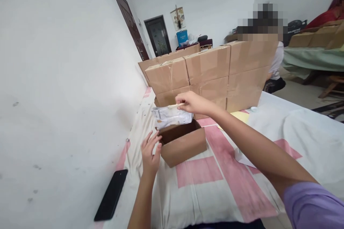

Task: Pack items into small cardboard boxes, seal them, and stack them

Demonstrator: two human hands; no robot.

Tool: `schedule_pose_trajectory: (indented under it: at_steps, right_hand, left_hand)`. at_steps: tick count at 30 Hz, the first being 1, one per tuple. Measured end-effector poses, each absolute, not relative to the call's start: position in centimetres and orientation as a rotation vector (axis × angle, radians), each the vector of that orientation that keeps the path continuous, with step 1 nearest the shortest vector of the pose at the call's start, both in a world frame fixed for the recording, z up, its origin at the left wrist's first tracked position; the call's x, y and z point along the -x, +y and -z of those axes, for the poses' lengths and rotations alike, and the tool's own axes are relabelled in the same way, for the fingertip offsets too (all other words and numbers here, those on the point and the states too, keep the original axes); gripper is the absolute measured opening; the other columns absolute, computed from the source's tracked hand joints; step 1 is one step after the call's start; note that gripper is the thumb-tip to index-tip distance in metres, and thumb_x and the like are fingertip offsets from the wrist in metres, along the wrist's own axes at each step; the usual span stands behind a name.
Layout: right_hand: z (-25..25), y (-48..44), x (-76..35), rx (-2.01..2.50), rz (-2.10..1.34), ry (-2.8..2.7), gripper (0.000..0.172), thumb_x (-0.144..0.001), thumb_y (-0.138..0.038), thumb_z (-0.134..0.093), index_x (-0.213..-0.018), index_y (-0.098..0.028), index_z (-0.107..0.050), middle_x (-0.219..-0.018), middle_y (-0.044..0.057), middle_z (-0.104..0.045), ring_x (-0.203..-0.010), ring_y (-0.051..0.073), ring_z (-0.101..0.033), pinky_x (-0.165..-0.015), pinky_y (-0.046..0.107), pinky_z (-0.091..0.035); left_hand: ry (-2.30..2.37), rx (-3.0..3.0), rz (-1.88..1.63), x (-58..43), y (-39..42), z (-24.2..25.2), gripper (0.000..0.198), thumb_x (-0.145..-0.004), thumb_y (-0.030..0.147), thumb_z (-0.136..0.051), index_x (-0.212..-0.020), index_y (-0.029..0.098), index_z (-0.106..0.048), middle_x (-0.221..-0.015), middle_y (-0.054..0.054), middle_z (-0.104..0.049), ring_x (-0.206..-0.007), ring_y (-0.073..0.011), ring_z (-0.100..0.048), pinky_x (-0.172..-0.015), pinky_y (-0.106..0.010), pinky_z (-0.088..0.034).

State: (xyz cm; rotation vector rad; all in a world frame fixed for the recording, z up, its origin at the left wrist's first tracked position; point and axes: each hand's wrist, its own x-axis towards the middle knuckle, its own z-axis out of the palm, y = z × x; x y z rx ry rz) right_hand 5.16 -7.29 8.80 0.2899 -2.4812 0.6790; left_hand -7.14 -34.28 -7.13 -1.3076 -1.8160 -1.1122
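Note:
An open cardboard box [185,146] stands on the cloth-covered table in front of me. Above its far side, my right hand [189,102] pinches the top edge of a white printed packet [173,117], which hangs over the opening. The packet's contents cannot be made out. At the box's left end is my left hand [151,150], fingers spread, close to the rim and holding nothing. Whether its fingertips touch the cardboard is hard to tell. Most of the box's inside is in shadow.
Stacked, taped cartons [208,66] form a wall behind the box. A black phone [111,195] lies at the left by the white wall. Yellow paper [239,116] and a white sheet [243,158] lie to the right. Beyond the cartons sits another person [276,60].

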Motion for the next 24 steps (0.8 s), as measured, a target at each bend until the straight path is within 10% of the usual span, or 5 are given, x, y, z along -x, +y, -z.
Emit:
schedule_pose_trajectory:
  at_steps: [6,24]
  right_hand:
    - [-6.4,-7.8,-5.1,-0.323,-0.658,-2.582,0.027,-0.077,-0.004,-0.053,-0.065,-0.020,-0.035,-0.065,-0.005,-0.041,-0.063,0.011,-0.034,-0.062,0.027,-0.022]
    - [-2.2,-10.3,-4.7,-0.230,-0.530,-3.298,0.023,-0.066,0.001,-0.059,-0.060,-0.019,-0.048,-0.059,-0.005,-0.050,-0.054,0.011,-0.039,-0.054,0.028,-0.025]
  left_hand:
    - [-1.927,1.323,1.391,7.4,-34.8,8.7,0.030,-0.092,0.050,-0.063,-0.108,0.024,-0.066,-0.131,-0.011,-0.071,-0.139,-0.0313,-0.052,-0.113,-0.052,-0.044]
    - [-2.077,1.150,1.897,6.3,-34.3,10.9,0.016,-0.098,0.039,-0.056,-0.105,0.025,-0.052,-0.140,-0.018,-0.063,-0.149,-0.0289,-0.041,-0.097,-0.042,-0.056]
